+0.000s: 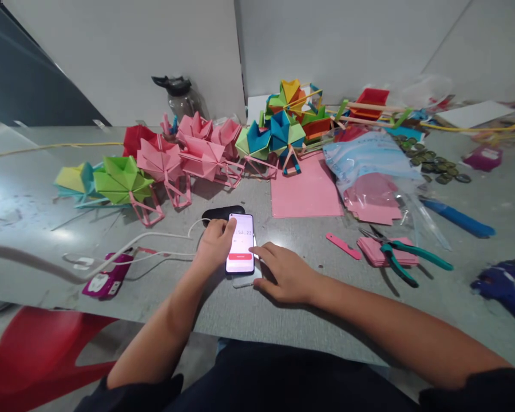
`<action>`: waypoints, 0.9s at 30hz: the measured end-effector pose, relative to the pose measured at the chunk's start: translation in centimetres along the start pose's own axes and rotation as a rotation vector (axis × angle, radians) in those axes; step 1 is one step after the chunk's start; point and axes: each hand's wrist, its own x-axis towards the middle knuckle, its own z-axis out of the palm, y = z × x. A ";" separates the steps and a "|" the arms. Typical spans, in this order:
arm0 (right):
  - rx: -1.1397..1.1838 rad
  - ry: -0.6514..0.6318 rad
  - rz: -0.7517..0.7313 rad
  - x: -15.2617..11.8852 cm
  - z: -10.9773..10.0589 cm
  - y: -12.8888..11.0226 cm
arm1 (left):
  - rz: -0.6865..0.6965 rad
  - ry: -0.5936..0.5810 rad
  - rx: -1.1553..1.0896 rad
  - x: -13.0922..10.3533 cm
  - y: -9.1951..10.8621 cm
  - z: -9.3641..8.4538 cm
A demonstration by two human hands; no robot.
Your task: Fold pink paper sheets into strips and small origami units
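Observation:
A smartphone (240, 266) with a lit screen showing large digits and a red button lies near the table's front edge. My left hand (214, 243) holds it from the left side, thumb over the screen's edge. The index finger of my right hand (285, 274) reaches the right edge of the screen, its thumb spread apart below; nothing is in that hand. Partly covered by the phone is a pale flat object (244, 281). Behind my left hand lies a black case-like object (223, 212), partly hidden.
Folded paper models, pink (201, 157) and green (122, 180), line the back. To the right are a pink sheet (306, 189), a plastic bag (369, 160), green-handled pliers (397, 260) and a blue tool (504, 286). White cables (154, 234) cross the left side.

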 end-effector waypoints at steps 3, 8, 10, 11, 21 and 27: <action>-0.030 -0.002 0.037 0.0 0.2 -0.4 | 0.162 0.117 0.299 -0.7 0.3 -0.1; -0.043 0.040 0.070 0.0 0.9 -0.7 | 0.107 0.069 0.776 -3.4 2.1 0.7; -0.009 0.063 0.086 0.0 1.2 -0.8 | 0.054 0.015 1.005 -4.9 3.1 0.9; 0.014 0.072 0.094 -0.1 1.3 -0.9 | 0.036 -0.008 1.085 -5.5 3.5 1.0; 0.091 0.079 -0.008 -0.2 1.7 -1.0 | 0.053 -0.113 1.247 -7.2 4.1 0.9; 0.034 0.034 -0.043 -0.2 1.1 -1.0 | 0.070 -0.104 1.227 -6.7 4.7 1.4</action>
